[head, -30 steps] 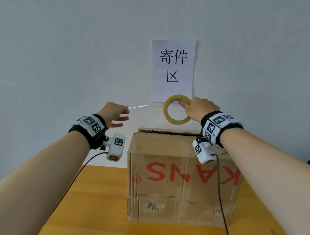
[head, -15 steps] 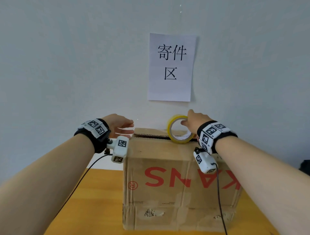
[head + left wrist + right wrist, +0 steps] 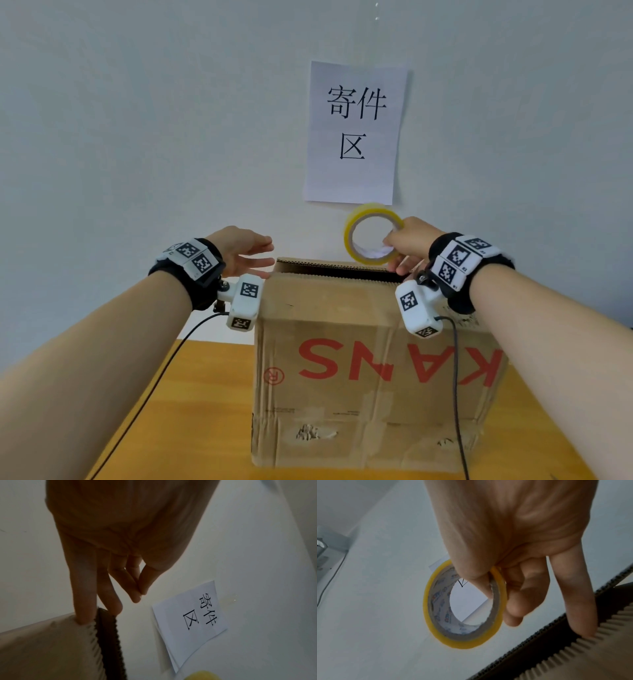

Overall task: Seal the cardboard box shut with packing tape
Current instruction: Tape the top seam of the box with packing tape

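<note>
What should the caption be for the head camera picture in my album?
Right hand holds a yellow tape roll above a cardboard box while the left hand reaches its corner.

Both forearms extended forward, left hand [image 3: 239,248] fingers straight with thumb meeting a fingertip, right hand [image 3: 409,243] fingers curled in a grip

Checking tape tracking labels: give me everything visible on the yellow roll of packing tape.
The yellow roll of packing tape is a ring of translucent yellow tape wound on a pale cardboard core printed with small red and blue logos. It stands on edge in the air, just above the far top edge of the brown cardboard box, below the paper sign. Only the right hand touches it, thumb inside the core, fingers outside. Whether a strip is pulled out cannot be told.
</note>
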The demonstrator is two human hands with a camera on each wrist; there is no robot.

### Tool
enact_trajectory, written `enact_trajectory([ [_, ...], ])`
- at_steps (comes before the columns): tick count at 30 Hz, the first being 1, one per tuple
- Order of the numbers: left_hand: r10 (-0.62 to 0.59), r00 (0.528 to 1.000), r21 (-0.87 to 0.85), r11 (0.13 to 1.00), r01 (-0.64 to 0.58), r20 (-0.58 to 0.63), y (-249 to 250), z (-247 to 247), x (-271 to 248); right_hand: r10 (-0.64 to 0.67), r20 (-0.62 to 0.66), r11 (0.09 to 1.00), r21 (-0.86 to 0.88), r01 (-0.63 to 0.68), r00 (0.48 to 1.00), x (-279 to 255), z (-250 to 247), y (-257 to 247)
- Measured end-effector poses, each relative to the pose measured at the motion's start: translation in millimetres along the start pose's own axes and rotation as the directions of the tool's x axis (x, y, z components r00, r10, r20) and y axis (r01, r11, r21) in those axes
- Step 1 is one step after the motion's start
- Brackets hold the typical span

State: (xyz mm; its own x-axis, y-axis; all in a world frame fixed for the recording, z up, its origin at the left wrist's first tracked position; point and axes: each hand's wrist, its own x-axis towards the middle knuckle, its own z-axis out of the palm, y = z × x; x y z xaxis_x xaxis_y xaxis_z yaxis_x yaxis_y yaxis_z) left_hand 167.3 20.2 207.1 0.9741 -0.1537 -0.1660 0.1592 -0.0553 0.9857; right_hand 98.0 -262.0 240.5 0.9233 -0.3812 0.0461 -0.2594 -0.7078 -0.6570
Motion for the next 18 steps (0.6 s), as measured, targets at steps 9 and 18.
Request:
enact_trajectory([
  [9,-0.019,1.000,0.083,0.996,0.021,-0.024,-2,8,4,-0.005,0.055,0.942,-0.335,0.023,0.998,4,25,3],
  [18,-0.064,0.998,0.051,0.997,0.063,0.015,-14,0,5,-0.030,0.070,0.911,-0.408,0.055,0.997,5,27,8],
])
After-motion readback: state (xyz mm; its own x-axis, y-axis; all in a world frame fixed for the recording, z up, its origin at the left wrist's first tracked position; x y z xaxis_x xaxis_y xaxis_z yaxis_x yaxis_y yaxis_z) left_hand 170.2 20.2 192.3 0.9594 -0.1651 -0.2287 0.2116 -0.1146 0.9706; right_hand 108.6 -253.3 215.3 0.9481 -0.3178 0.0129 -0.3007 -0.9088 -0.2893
